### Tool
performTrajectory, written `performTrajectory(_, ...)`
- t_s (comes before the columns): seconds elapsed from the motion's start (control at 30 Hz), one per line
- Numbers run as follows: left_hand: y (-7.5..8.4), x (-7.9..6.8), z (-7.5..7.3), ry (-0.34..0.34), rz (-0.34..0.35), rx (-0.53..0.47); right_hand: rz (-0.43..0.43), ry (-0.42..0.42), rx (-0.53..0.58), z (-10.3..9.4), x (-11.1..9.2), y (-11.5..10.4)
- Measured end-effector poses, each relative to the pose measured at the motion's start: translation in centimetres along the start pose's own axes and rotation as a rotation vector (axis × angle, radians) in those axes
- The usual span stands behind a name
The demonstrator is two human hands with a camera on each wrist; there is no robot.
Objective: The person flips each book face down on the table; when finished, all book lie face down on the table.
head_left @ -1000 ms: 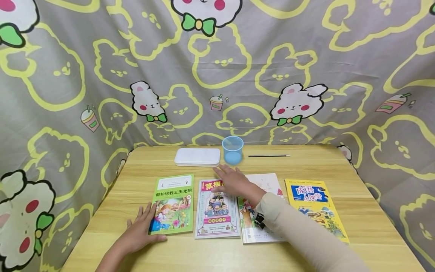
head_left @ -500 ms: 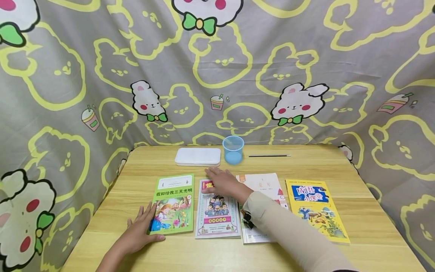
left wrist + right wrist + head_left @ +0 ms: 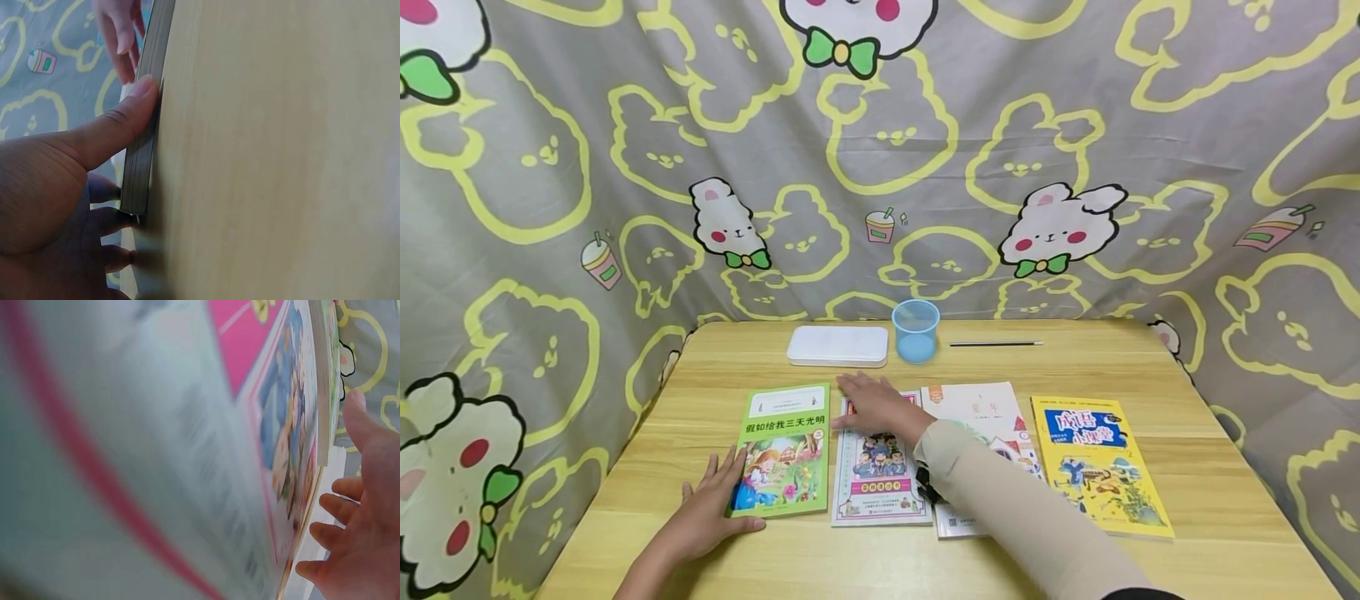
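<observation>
In the head view my left hand lies at the lower left corner of a green book, fingers spread along its left side. The left wrist view shows the thumb against the page edge of that book and the fingertips at its corner. My right hand reaches over the top of a book with a pink title band, its fingers extended toward the green book's upper right corner. Nothing is in its grasp; in the right wrist view the fingers are loosely spread beside the books.
Right of these lie a white book, partly under the right forearm, and a yellow book. Along the back of the wooden table are a white case, a blue cup and a thin dark stick. A patterned curtain hangs behind.
My right hand has moved left, from between the white and pink-banded books to above the top of the pink-banded one. The left hand has stayed at the green book.
</observation>
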State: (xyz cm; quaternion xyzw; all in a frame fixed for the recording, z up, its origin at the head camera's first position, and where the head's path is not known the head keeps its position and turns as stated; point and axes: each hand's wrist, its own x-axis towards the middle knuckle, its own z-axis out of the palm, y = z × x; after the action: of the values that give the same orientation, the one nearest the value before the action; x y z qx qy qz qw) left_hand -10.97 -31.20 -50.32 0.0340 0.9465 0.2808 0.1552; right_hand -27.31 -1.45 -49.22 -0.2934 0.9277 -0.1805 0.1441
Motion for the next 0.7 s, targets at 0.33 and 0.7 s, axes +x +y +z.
performTrajectory(0.33,0.0,0.0,0.0,0.004,0.003,-0.008,-0.013,-0.016,0.029,0.8,1.4,-1.2)
performTrajectory(0.7,-0.1,0.1,0.0,0.015,-0.008,-0.014,0.0,-0.006,0.053,1.4,1.8,-1.6)
